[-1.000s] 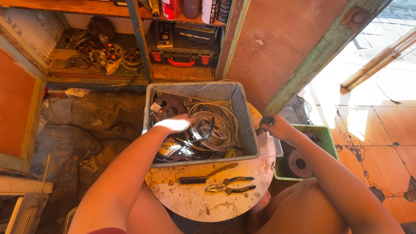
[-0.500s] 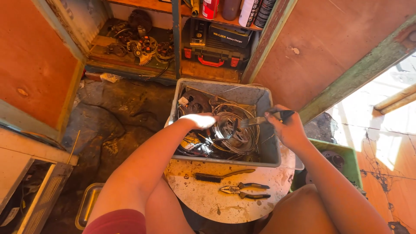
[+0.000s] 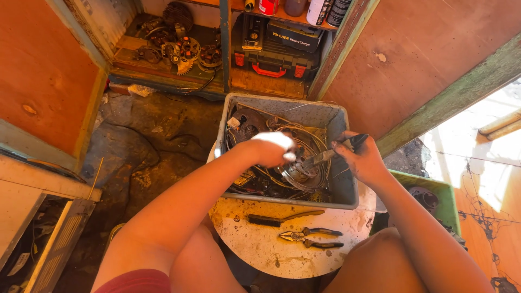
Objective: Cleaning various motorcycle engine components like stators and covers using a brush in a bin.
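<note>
Round white tabletop (image 3: 260,249), stained, rust spots. On it: wire brush (image 3: 282,218) w/ dark bristles, lying flat just below the bin edge; pliers (image 3: 310,237) w/ dark handles beside it, nearer the viewer, handles pointing right. Green crate (image 3: 434,190) at right, partly hidden, dark round metal parts inside. Wooden shelf unit (image 3: 228,76) at top: left bay has gears & stator-like parts (image 3: 179,51), right bay a black case w/ red latches (image 3: 274,65), black box on top of it. Spray cans (image 3: 304,8) on upper shelf, cropped. Orange plywood panels (image 3: 38,81) left & right. Dirt floor (image 3: 146,146), cracked. Sunlit tiled floor (image 3: 488,179) far right.
</note>
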